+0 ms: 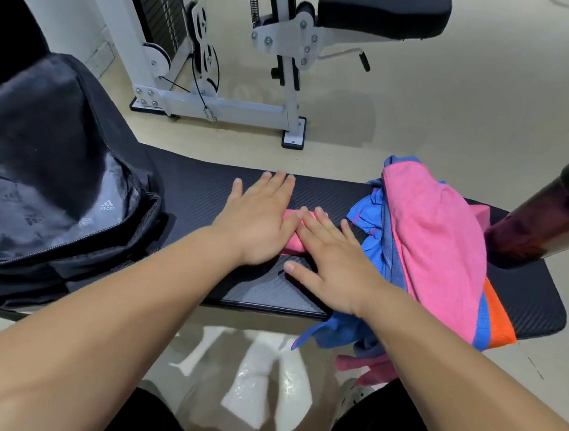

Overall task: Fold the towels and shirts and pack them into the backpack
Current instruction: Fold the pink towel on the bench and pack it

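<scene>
Black padded surface (196,187) in a gym with a pale floor (457,110) and a white weight machine (223,107); an open backpack (50,160) lies at its left end and a cloth heap (441,249) at its right. A dark bottle (551,218) is cut off at the right edge. The small pink towel (294,233) is mostly hidden beneath the left hand (258,223) and right hand (335,268), both flat with straight fingers, pressing it.

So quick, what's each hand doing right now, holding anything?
Left hand: open, fingers straight, lying flat against the small folded pink cloth.
Right hand: open, fingers straight, pressing on the same cloth, gripping nothing.
</scene>
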`<state>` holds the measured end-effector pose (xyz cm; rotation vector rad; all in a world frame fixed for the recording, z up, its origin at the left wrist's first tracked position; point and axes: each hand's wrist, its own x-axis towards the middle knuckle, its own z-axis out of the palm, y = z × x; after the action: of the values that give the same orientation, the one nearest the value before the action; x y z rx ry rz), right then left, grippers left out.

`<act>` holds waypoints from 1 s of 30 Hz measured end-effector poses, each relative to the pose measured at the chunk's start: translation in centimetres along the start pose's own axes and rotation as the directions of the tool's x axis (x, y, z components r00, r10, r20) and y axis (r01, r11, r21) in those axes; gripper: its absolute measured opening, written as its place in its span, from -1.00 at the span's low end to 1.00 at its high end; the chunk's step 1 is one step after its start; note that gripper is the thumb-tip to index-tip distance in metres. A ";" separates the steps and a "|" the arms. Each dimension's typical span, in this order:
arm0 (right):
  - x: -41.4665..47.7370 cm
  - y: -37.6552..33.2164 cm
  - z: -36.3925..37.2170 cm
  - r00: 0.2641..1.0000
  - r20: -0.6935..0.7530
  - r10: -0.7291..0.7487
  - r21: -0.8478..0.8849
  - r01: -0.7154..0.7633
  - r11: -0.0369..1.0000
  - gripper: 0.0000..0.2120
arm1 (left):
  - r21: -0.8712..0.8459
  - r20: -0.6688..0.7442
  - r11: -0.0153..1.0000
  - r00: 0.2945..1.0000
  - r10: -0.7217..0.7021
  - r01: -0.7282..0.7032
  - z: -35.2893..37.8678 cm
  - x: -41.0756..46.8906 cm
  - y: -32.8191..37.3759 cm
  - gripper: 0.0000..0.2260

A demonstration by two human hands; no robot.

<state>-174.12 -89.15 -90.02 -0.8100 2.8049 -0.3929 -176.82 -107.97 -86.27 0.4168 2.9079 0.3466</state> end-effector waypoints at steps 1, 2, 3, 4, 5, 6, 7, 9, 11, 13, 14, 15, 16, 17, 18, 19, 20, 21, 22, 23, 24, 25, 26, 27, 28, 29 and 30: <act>0.2 0.3 -0.2 0.999 -0.033 -0.007 0.026 0.008 1.000 -0.20 | -0.011 0.023 1.000 1.000 -0.008 0.009 0.4 0.6 0.0 -0.39; 0.3 0.5 -0.5 0.998 -0.067 -0.011 0.041 0.014 0.999 -0.25 | -0.013 0.051 1.000 0.999 -0.020 0.021 1.1 0.9 -0.1 -0.40; 0.6 0.8 -0.7 0.995 -0.099 -0.014 0.054 0.019 0.998 -0.31 | -0.014 0.068 0.999 0.997 -0.035 0.036 1.8 1.1 -0.3 -0.40; 0.8 1.0 -0.8 0.991 -0.131 -0.012 0.078 0.023 0.997 -0.39 | -0.018 0.066 0.999 0.997 -0.049 0.050 2.6 1.1 -0.5 -0.40; 1.1 1.2 -0.9 0.985 -0.172 -0.002 0.116 0.022 0.993 -0.48 | -0.021 0.045 0.998 0.997 -0.056 0.057 3.2 1.0 -0.7 -0.41; 1.4 1.3 -0.9 0.975 -0.224 0.017 0.152 0.017 0.988 -0.57 | -0.017 0.018 0.998 0.998 -0.058 0.058 3.6 0.9 -0.8 -0.41; 1.9 1.3 -0.9 0.959 -0.282 0.042 0.171 0.008 0.985 -0.66 | -0.003 -0.006 0.998 0.998 -0.056 0.056 4.0 0.8 -0.9 -0.40; 3.0 1.2 -0.6 0.926 -0.367 0.091 0.098 -0.059 0.993 -0.73 | 0.031 -0.044 0.998 0.998 -0.046 0.047 4.4 0.6 -0.9 -0.38; 4.1 1.0 -0.1 0.922 -0.365 0.127 -0.057 -0.158 0.986 -0.59 | 0.058 -0.081 0.998 0.996 -0.035 0.039 4.7 0.5 -0.9 -0.37; 4.6 1.0 0.8 0.938 -0.310 0.154 -0.124 -0.201 0.972 -0.53 | 0.059 -0.099 0.998 0.995 -0.030 0.036 4.9 0.5 -0.9 -0.37; 4.6 1.0 1.2 0.938 -0.299 0.173 -0.121 -0.217 0.969 -0.53 | 0.055 -0.102 0.998 0.994 -0.033 0.039 5.0 0.6 -0.9 -0.36; 4.5 1.1 1.6 0.932 -0.305 0.198 -0.107 -0.240 0.965 -0.54 | 0.051 -0.103 0.998 0.994 -0.040 0.045 5.2 0.6 -0.9 -0.35; 4.3 1.1 1.9 0.923 -0.313 0.225 -0.093 -0.265 0.960 -0.54 | 0.045 -0.103 0.997 0.993 -0.051 0.056 5.3 0.7 -0.9 -0.35; 4.2 1.1 2.1 0.915 -0.322 0.242 -0.089 -0.284 0.955 -0.53 | 0.039 -0.103 0.997 0.993 -0.062 0.067 5.5 0.8 -0.9 -0.36; 4.2 1.0 2.2 0.911 -0.325 0.253 -0.092 -0.297 0.950 -0.53 | 0.034 -0.104 0.997 0.992 -0.070 0.074 5.5 0.8 -0.9 -0.37; 4.1 0.8 2.4 0.909 -0.328 0.259 -0.099 -0.306 0.947 -0.53 | 0.030 -0.104 0.997 0.992 -0.072 0.076 5.5 0.8 -0.9 -0.38; 4.0 0.7 2.3 0.906 -0.331 0.264 -0.103 -0.313 0.944 -0.53 | 0.032 -0.099 0.997 0.993 -0.071 0.074 5.4 0.8 -0.8 -0.39; 3.7 0.6 2.3 0.902 -0.342 0.265 -0.106 -0.317 0.943 -0.53 | 0.037 -0.089 0.997 0.994 -0.067 0.071 5.2 0.7 -0.8 -0.39; 3.3 0.5 2.2 0.897 -0.354 0.265 -0.108 -0.321 0.941 -0.53 | 0.043 -0.078 0.997 0.995 -0.065 0.069 5.0 0.5 -0.7 -0.38; 2.9 0.4 2.1 0.892 -0.367 0.262 -0.114 -0.323 0.940 -0.54 | 0.047 -0.067 0.996 0.996 -0.067 0.070 4.8 0.2 -0.6 -0.37; 2.4 0.2 2.0 0.891 -0.372 0.261 -0.118 -0.324 0.939 -0.53 | 0.049 -0.056 0.996 0.996 -0.072 0.075 4.7 -0.1 -0.3 -0.36; 1.9 -0.1 2.0 0.891 -0.374 0.257 -0.114 -0.318 0.941 -0.53 | 0.047 -0.045 0.996 0.996 -0.079 0.081 4.6 -0.6 -0.1 -0.36; 1.5 -0.4 1.9 0.893 -0.370 0.258 -0.096 -0.313 0.945 -0.53 | 0.044 -0.038 0.995 0.996 -0.085 0.087 4.6 -1.1 0.2 -0.35; 1.1 -0.5 1.9 0.894 -0.366 0.259 -0.070 -0.304 0.950 -0.53 | 0.042 -0.038 0.995 0.995 -0.089 0.091 4.6 -1.7 0.5 -0.35; 0.6 -0.7 1.8 0.898 -0.354 0.262 -0.025 -0.289 0.957 -0.52 | 0.042 -0.049 0.995 0.995 -0.091 0.093 4.6 -2.3 0.7 -0.34; 0.3 -0.6 1.7 0.908 -0.326 0.263 0.048 -0.262 0.964 -0.51 | 0.038 -0.067 0.995 0.994 -0.086 0.089 4.5 -2.9 0.8 -0.34; -0.1 -0.6 1.3 0.919 -0.290 0.266 0.147 -0.232 0.961 -0.51 | 0.023 -0.083 0.997 0.994 -0.073 0.075 4.2 -3.5 0.7 -0.34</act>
<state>-173.41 -89.90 -91.03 -0.3845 3.0849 -0.6749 -172.49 -107.50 -89.65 0.3039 3.0017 0.3221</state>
